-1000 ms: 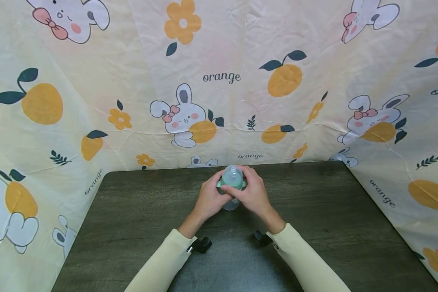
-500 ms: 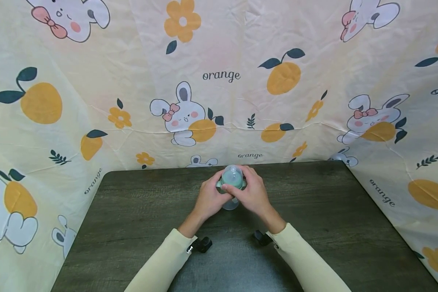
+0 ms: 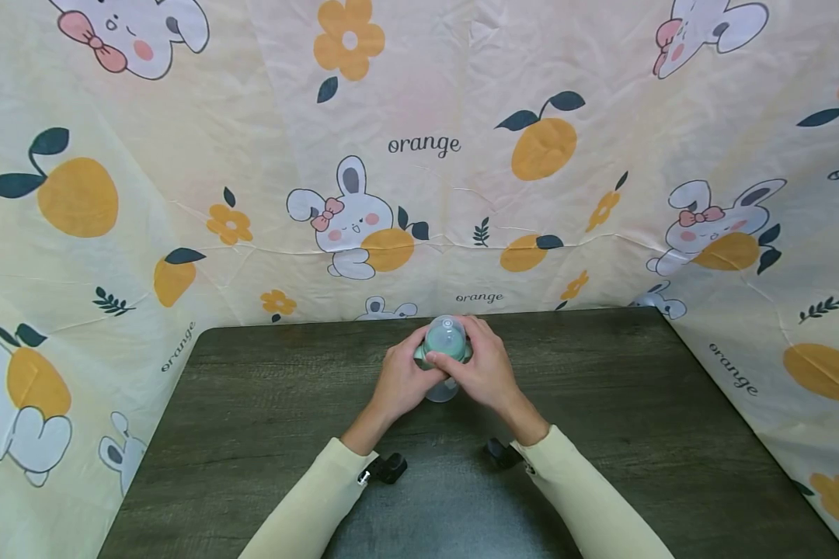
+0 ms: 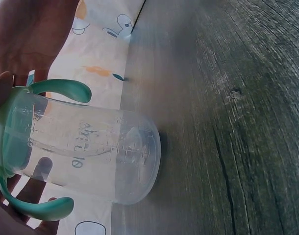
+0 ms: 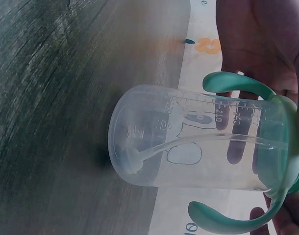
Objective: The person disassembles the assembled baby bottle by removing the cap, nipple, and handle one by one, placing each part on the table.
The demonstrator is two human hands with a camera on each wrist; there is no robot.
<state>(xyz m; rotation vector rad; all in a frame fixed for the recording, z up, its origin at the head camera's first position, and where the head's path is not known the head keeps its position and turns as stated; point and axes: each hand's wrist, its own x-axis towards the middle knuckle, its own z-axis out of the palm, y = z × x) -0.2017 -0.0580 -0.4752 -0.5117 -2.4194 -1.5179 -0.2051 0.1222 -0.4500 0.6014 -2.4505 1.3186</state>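
Observation:
A clear baby bottle (image 3: 446,341) with a green collar, two green handles and a clear dome cap stands upright at the far middle of the dark wooden table (image 3: 252,404). My left hand (image 3: 404,378) grips its upper part from the left and my right hand (image 3: 485,373) grips it from the right. The left wrist view shows the bottle (image 4: 90,156) with printed measuring marks, its base on the wood and my fingers (image 4: 12,215) behind the handles. The right wrist view shows the bottle (image 5: 188,147) with a thin straw inside and my right hand (image 5: 257,39) round the collar.
A cloth backdrop (image 3: 419,155) printed with rabbits and oranges rises behind the table and along both sides. Small black wrist cameras (image 3: 390,468) sit at both cream sleeves. Bare wood lies to the left, right and front of the bottle.

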